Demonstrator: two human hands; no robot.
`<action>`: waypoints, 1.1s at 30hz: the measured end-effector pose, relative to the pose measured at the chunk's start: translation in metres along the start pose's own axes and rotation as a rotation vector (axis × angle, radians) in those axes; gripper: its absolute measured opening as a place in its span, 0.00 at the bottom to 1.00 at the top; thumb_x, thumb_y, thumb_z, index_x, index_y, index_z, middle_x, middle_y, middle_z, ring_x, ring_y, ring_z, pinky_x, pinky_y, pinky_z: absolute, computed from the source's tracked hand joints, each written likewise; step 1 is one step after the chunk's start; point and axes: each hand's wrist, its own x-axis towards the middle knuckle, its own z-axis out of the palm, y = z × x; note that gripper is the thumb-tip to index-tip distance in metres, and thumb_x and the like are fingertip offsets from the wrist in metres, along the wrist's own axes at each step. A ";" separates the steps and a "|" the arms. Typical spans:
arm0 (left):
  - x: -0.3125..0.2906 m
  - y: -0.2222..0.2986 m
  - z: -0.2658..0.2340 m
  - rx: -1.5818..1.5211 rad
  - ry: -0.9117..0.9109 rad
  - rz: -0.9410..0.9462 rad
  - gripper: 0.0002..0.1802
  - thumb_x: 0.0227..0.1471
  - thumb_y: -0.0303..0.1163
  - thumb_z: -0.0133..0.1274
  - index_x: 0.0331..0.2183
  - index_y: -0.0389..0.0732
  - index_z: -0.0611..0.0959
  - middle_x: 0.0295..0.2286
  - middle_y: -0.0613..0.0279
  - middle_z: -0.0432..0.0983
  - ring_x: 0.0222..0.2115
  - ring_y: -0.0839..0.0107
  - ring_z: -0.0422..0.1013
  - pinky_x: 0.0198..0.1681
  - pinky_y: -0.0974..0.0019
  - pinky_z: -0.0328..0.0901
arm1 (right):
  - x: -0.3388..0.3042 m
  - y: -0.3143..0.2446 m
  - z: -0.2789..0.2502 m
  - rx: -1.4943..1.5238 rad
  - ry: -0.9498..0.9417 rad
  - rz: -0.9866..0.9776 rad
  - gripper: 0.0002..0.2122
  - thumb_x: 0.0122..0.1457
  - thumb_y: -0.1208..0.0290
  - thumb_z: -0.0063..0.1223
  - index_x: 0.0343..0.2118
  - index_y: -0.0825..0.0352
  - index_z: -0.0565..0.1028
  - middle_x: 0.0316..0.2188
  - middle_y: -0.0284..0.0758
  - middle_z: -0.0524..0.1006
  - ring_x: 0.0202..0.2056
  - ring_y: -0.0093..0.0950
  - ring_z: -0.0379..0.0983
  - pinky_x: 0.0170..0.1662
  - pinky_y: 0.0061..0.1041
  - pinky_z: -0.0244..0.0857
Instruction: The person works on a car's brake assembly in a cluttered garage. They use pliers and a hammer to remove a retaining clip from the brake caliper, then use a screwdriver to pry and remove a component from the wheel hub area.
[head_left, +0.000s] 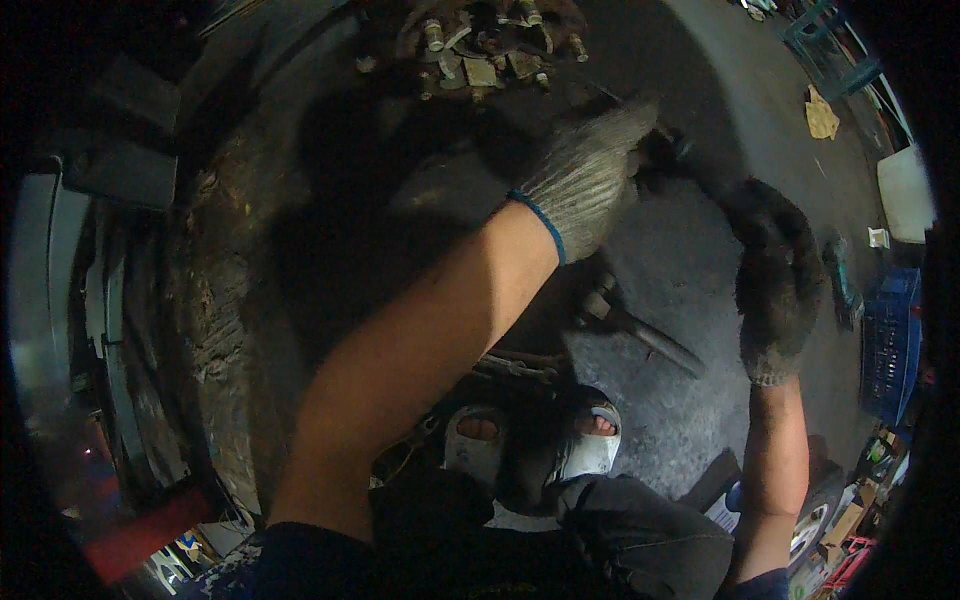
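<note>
My left hand [590, 170], in a grey knit glove with a blue cuff, reaches across to the upper middle, fingers curled round a dark object that is mostly hidden. At the right, my right hand [780, 275] wears a dark, soiled glove and is closed. A dark, tool-like shape [685, 155] runs between the two hands; shadow hides its kind. Beyond my left hand, a rusty round metal part [490, 35] carries several bolts and small blocks. Below the hands, a metal bar [655, 342] with a blocky end lies on the floor.
A chain [515, 367] lies before my feet in white open-toed sandals [590, 440]. To the right are a blue crate [890, 345], a white container [905, 195], a yellowish cloth [821, 114] and a wheel [808, 530]. Metal frames [115, 300] line the left side.
</note>
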 end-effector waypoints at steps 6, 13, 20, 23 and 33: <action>0.000 0.004 0.005 -0.076 -0.027 0.024 0.10 0.59 0.41 0.61 0.37 0.47 0.83 0.34 0.64 0.79 0.35 0.70 0.73 0.38 0.64 0.67 | 0.010 -0.015 0.003 -0.062 0.018 -0.181 0.22 0.71 0.56 0.46 0.56 0.70 0.75 0.39 0.31 0.81 0.25 0.11 0.64 0.29 0.15 0.55; 0.002 0.002 0.001 0.277 0.077 0.252 0.11 0.59 0.39 0.61 0.36 0.42 0.82 0.33 0.59 0.78 0.37 0.62 0.75 0.42 0.58 0.69 | 0.003 -0.010 -0.004 -0.057 -0.056 -0.041 0.25 0.71 0.51 0.45 0.56 0.71 0.75 0.42 0.33 0.81 0.28 0.14 0.68 0.33 0.17 0.60; -0.029 -0.009 0.011 1.201 0.333 1.047 0.20 0.54 0.41 0.58 0.45 0.38 0.79 0.47 0.48 0.73 0.42 0.49 0.74 0.50 0.48 0.66 | 0.000 0.006 0.004 0.162 -0.012 0.051 0.23 0.70 0.53 0.50 0.56 0.68 0.74 0.32 0.26 0.79 0.21 0.12 0.60 0.24 0.16 0.52; -0.025 -0.013 0.030 1.657 -0.051 1.429 0.19 0.45 0.38 0.58 0.42 0.42 0.82 0.44 0.52 0.76 0.41 0.59 0.75 0.52 0.47 0.62 | 0.002 0.012 0.005 0.117 0.009 0.059 0.22 0.70 0.53 0.49 0.55 0.68 0.74 0.31 0.27 0.78 0.21 0.12 0.60 0.24 0.17 0.53; 0.007 -0.028 0.046 1.704 -0.136 1.416 0.06 0.46 0.37 0.56 0.27 0.49 0.86 0.28 0.59 0.80 0.35 0.60 0.76 0.43 0.51 0.64 | -0.021 0.128 0.011 0.286 -0.214 -0.332 0.27 0.70 0.56 0.48 0.65 0.68 0.64 0.46 0.37 0.75 0.41 0.29 0.72 0.44 0.30 0.67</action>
